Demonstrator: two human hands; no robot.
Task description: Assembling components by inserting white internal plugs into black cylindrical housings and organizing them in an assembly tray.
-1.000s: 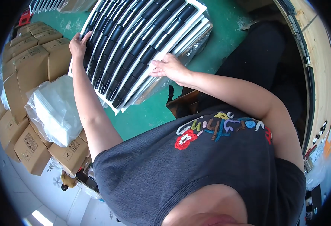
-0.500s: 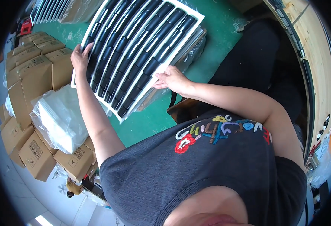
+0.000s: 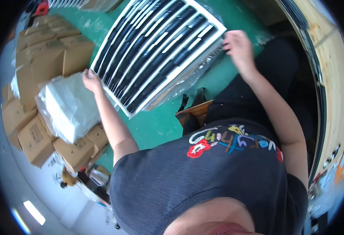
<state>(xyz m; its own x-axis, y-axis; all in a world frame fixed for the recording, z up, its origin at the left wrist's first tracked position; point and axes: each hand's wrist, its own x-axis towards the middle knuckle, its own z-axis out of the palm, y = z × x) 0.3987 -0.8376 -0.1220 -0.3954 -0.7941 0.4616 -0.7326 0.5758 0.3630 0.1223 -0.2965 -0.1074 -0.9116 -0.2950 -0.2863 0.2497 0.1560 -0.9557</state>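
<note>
A worker's left hand [image 3: 92, 81] meets the left edge of a white tray [image 3: 208, 17] of black pieces [image 3: 152, 58] above a plastic-wrapped stack [image 3: 191, 75]; the right hand [image 3: 239, 51] curls by its right corner. Whether either grips, I cannot tell.

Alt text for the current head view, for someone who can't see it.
A person's left hand and right hand are at opposite sides of a white rectangular tray of glossy black pieces, above a green floor. Brown cardboard boxes and a translucent plastic bag sit at left.
</note>
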